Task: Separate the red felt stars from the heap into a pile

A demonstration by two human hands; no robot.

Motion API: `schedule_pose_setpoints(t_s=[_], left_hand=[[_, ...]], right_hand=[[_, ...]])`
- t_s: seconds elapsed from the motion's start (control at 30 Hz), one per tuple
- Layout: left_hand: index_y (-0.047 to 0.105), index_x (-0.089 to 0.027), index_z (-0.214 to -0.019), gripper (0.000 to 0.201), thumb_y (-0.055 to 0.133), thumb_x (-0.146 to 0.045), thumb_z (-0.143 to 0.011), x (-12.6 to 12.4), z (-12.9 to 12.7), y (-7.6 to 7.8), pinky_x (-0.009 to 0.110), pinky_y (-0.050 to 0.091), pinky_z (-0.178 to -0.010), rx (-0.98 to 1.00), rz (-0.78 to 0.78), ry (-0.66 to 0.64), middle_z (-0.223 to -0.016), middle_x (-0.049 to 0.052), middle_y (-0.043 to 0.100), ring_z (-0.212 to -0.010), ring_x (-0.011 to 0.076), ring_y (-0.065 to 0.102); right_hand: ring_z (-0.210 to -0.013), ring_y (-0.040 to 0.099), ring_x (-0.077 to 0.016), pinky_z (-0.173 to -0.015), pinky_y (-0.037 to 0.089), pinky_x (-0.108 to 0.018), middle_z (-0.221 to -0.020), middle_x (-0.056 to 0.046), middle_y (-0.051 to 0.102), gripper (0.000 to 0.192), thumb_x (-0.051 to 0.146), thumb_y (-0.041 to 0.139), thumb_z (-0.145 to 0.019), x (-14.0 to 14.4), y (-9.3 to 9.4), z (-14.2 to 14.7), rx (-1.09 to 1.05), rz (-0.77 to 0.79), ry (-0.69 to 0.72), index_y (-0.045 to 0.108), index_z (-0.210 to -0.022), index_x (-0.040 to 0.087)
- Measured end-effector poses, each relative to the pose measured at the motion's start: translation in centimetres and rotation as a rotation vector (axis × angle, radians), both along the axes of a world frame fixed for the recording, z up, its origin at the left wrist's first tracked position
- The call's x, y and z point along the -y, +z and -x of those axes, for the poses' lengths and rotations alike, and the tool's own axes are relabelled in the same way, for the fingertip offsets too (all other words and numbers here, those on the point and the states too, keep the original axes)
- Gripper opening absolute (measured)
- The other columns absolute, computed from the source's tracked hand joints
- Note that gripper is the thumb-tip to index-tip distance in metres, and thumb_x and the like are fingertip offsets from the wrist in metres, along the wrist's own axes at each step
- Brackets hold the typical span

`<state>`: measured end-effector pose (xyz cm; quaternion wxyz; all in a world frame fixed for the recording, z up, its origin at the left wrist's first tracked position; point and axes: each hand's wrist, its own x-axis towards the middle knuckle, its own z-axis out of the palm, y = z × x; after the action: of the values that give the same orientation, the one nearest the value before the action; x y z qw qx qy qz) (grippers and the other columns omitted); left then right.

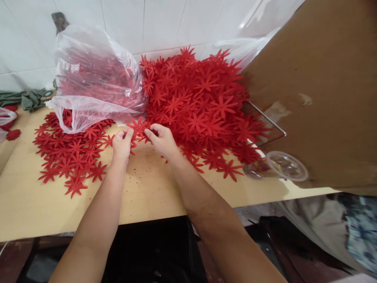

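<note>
Between my two hands is a red flower-shaped cutout [137, 126] with narrow petals, lifted above the table. My left hand [123, 142] pinches it at its left side. On the opposite side, my right hand [160, 137] grips it between thumb and forefinger. A large heap of the same red cutouts [203, 94] rises behind and to the right of my right hand. To the left of my left hand spreads a lower pile of red cutouts [73, 151]. Whether the held piece is one layer or more, I cannot tell.
A clear plastic bag [97, 74] full of red pieces stands behind the left pile. At right, a big cardboard box [318, 90] leans beside a clear plastic cup [285, 166] lying on its side. Green cloth [32, 99] lies at far left. Crumbs dot the wooden table [144, 196].
</note>
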<state>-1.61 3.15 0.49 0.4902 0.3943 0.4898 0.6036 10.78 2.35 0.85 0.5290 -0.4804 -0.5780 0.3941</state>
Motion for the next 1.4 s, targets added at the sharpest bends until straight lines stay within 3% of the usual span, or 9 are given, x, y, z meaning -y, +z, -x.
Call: schedule_pose_setpoints(t_s=[0.3, 0.47, 0.57, 0.63, 0.77, 0.87, 1.13, 1.4], left_hand=[[0.053, -0.016, -0.059, 0.019, 0.061, -0.031, -0.067, 0.2, -0.2, 0.1, 0.017, 0.036, -0.054, -0.058, -0.041, 0.004, -0.053, -0.006, 0.049, -0.049, 0.0037, 0.042], [0.048, -0.017, -0.057, 0.025, 0.062, -0.035, -0.067, -0.6, 1.6, -0.2, 0.016, 0.032, -0.048, 0.05, -0.028, 0.135, -0.049, -0.007, 0.044, -0.045, 0.0029, 0.038], [0.05, -0.017, -0.06, 0.024, 0.063, -0.035, -0.066, -0.7, 1.7, -0.2, 0.016, 0.033, -0.048, 0.04, -0.001, 0.118, -0.049, -0.007, 0.045, -0.045, 0.0032, 0.039], [0.052, -0.016, -0.06, 0.02, 0.063, -0.032, -0.065, -0.4, 1.3, -0.1, 0.015, 0.034, -0.05, 0.007, -0.005, 0.063, -0.051, -0.007, 0.047, -0.047, 0.0029, 0.04], [0.055, -0.016, -0.062, 0.013, 0.061, -0.026, -0.067, 0.1, 0.2, 0.2, 0.014, 0.035, -0.054, -0.002, -0.021, -0.023, -0.055, -0.006, 0.051, -0.049, 0.0022, 0.042], [0.054, -0.016, -0.062, 0.013, 0.06, -0.026, -0.067, 0.1, 0.1, 0.2, 0.015, 0.035, -0.053, 0.016, -0.004, -0.044, -0.056, -0.006, 0.051, -0.05, 0.0023, 0.043], [0.053, -0.016, -0.064, 0.016, 0.06, -0.03, -0.069, 0.1, 0.5, 0.0, 0.015, 0.034, -0.049, 0.043, 0.012, -0.034, -0.055, -0.006, 0.05, -0.047, 0.0021, 0.042], [0.042, -0.019, -0.062, 0.025, 0.063, -0.032, -0.068, 0.3, 1.9, 1.2, 0.016, 0.017, -0.033, 0.343, 0.061, -0.159, -0.045, -0.01, 0.031, -0.033, 0.0002, 0.023]], right_hand=[[-0.044, 0.031, -0.0054, -0.043, 0.024, -0.021, -0.047, 0.006, 0.034, 0.026, 0.031, 0.055, -0.072, 0.1, 1.2, -1.2, -0.032, -0.007, -0.059, 0.04, -0.055, 0.019], [-0.042, 0.034, -0.006, -0.042, 0.025, -0.022, -0.048, 0.007, 0.033, 0.025, 0.031, 0.054, -0.073, -1.2, 0.8, -4.4, -0.219, -0.033, -0.383, 0.037, -0.059, 0.021], [-0.043, 0.034, -0.0063, -0.042, 0.027, -0.022, -0.051, 0.007, 0.036, 0.019, 0.032, 0.053, -0.073, -1.6, 0.7, -5.2, -0.257, -0.072, -0.504, 0.041, -0.065, 0.021], [-0.045, 0.036, -0.0067, -0.044, 0.029, -0.022, -0.054, 0.006, 0.04, 0.016, 0.031, 0.054, -0.073, -1.4, 0.5, -4.4, -0.202, -0.103, -0.463, 0.043, -0.068, 0.021], [-0.051, 0.037, -0.0076, -0.048, 0.031, -0.022, -0.056, 0.004, 0.04, 0.016, 0.029, 0.05, -0.075, -0.6, 0.0, -1.2, -0.048, -0.113, -0.199, 0.042, -0.064, 0.02], [-0.055, 0.037, -0.0079, -0.051, 0.032, -0.022, -0.057, 0.004, 0.038, 0.021, 0.029, 0.048, -0.076, -0.3, -0.4, 0.0, 0.02, -0.087, -0.104, 0.036, -0.061, 0.02], [-0.047, 0.03, -0.0053, -0.046, 0.026, -0.021, -0.052, 0.007, 0.03, 0.027, 0.03, 0.047, -0.075, -0.4, -0.3, -0.2, -0.114, -0.007, -0.061, 0.031, -0.056, 0.02], [-0.045, 0.028, -0.0042, -0.044, 0.023, -0.019, -0.046, 0.007, 0.03, 0.026, 0.022, 0.049, -0.069, 0.0, 0.5, -0.2, -0.134, 0.036, -0.127, 0.033, -0.049, 0.019]])
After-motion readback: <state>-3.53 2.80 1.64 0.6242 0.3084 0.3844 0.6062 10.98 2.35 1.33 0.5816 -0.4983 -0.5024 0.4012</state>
